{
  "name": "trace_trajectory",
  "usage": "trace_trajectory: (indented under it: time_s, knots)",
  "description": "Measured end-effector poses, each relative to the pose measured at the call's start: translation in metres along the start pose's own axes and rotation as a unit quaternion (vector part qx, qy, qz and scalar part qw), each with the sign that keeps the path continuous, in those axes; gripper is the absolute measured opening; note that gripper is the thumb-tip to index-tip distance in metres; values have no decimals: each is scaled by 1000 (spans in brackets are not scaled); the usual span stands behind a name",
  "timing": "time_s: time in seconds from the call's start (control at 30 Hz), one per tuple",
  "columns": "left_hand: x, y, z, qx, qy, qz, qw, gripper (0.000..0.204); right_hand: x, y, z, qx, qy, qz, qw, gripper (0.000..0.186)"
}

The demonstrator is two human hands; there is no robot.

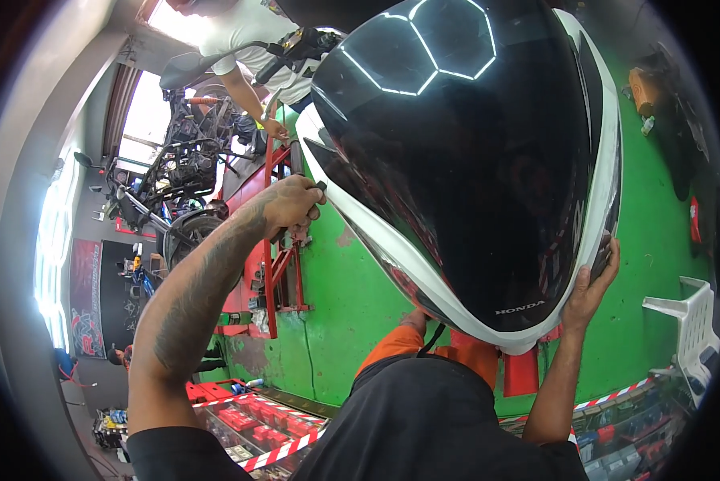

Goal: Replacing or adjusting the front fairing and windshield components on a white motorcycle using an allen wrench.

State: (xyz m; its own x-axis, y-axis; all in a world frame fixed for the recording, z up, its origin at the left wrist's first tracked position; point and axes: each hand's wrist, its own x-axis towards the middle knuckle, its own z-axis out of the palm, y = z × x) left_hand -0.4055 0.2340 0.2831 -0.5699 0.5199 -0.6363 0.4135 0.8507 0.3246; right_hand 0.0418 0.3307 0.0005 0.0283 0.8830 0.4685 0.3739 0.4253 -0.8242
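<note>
In front of me stands the front of a motor scooter, with a large glossy dark windscreen panel (472,184) framed by white fairing trim (378,238). My left hand (293,202) is closed at the trim's left edge. A small dark piece shows at its thumb and another dark end below the fist; what it holds is mostly hidden. My right hand (591,290) grips the lower right side of the white trim, fingers curled round the outer edge and thumb toward the panel.
Another person in a white shirt (252,36) stands at the far left by a mirror (185,70). A stripped motorcycle (188,160) stands by a red lift (256,276) at left. A white plastic chair (693,321) is at right, and a glass case (256,421) with striped tape lies behind me.
</note>
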Motion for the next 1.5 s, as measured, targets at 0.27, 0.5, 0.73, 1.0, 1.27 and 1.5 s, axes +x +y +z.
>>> trace_trajectory:
  time_s: [0.27,0.5,0.73,1.0,1.27,1.5]
  knots:
    - [3,22,-2,223,4,-12,975,37,-1,3,1,-12,-10,9,1000,72]
    - [7,20,-3,409,21,99,907,38,-1,1,-5,-31,-31,-1,999,77]
    - [0,26,2,461,49,133,876,29,-1,0,-2,-30,-29,2,999,79]
    - [9,13,-7,445,43,168,879,30,-2,0,0,-28,-31,-4,999,77]
    - [7,15,-5,380,-2,148,913,37,-4,2,-2,-30,-27,-19,999,75]
    - [4,12,-2,271,-21,80,959,32,-4,4,0,-23,-20,-26,999,75]
